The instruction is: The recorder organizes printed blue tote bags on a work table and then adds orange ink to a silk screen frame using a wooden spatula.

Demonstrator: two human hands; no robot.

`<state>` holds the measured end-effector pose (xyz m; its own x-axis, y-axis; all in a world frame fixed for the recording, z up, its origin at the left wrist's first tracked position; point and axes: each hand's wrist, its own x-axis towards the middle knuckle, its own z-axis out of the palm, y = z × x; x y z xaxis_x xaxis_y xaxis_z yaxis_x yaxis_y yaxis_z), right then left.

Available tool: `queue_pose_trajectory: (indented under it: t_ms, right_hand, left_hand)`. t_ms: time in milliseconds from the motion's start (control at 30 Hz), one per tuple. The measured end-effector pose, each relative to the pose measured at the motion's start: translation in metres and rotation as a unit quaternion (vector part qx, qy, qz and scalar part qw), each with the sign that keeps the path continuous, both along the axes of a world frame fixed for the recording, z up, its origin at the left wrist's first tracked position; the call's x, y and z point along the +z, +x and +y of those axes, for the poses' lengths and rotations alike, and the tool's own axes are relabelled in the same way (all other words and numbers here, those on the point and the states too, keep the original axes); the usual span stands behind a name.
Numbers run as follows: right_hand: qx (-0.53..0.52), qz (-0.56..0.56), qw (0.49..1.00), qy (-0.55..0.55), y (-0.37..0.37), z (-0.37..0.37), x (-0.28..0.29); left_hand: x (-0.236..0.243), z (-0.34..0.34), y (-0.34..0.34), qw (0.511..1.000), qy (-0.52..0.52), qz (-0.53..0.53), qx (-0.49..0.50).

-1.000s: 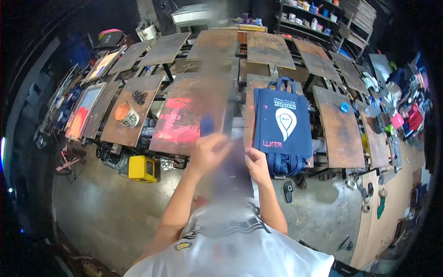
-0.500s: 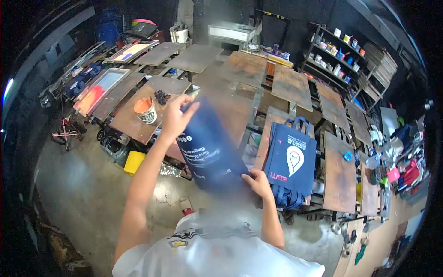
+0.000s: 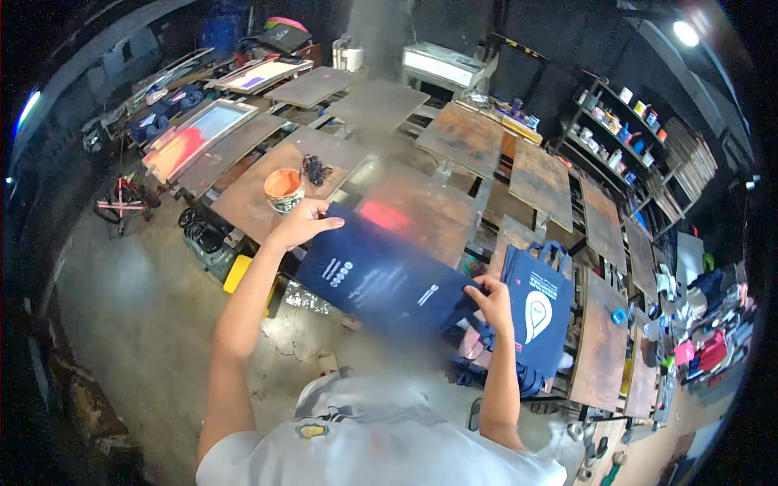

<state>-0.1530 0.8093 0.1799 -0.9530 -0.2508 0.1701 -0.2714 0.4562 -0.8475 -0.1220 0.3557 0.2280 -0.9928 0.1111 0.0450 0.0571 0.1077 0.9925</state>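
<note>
A navy blue tote bag (image 3: 369, 271) with small white print is stretched between my two hands, tilted down toward the right. My left hand (image 3: 304, 223) pinches its upper left corner, just below a bucket of orange ink (image 3: 284, 191). At the bag's right end, my right hand (image 3: 490, 301) grips the edge, with a strap hanging close by. A blur covers part of the bag's middle and lower edge. Behind it lies a brown board (image 3: 438, 212) with a bright red-pink patch. A pile of similar navy bags (image 3: 539, 304), white drop-shaped print on top, lies to the right.
Rows of brown boards (image 3: 541, 182) on metal frames stretch across the room. Framed printing screens (image 3: 198, 139) lie at left, near a dark tangled bundle (image 3: 315, 170). A yellow container (image 3: 237, 274) stands on the floor. Shelves with bottles (image 3: 616, 130) stand at back right.
The bag has turned from a steep slant to a wider, flatter spread, and different print shows. My right hand has moved right; my left hand has come down. The view has shifted slightly.
</note>
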Motion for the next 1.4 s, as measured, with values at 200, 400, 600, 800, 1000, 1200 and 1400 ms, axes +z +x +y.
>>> queue_pose_trajectory:
  t_ms: [200,400,600,800,1000,1200,1400]
  right_hand:
    - [-0.033,0.146,0.982,0.119,-0.043,-0.043,0.021]
    - [-0.231,0.439,0.864,0.084,-0.027,-0.089,0.082]
    - [-0.217,0.414,0.870,0.158,0.025,-0.085,0.025]
    - [-0.149,0.228,0.927,0.257,0.036,-0.044,-0.133]
    - [-0.083,0.164,0.941,0.284,0.037,-0.029,-0.179]
    - [-0.022,0.106,0.946,0.306,0.032,-0.044,-0.133]
    - [-0.015,0.139,0.945,0.294,-0.014,-0.116,-0.168]
  left_hand:
    - [-0.020,-0.042,-0.015,0.982,-0.132,0.081,0.105]
    - [0.001,-0.037,-0.009,0.930,-0.139,0.316,0.125]
    - [-0.083,-0.044,0.018,0.938,-0.092,0.305,0.134]
    - [-0.209,0.000,0.034,0.943,-0.269,0.177,0.085]
    - [-0.227,0.007,0.034,0.914,-0.350,0.170,0.117]
    - [-0.203,0.024,0.022,0.898,-0.406,0.157,0.068]
    - [-0.197,0.127,-0.037,0.901,-0.393,0.159,0.089]
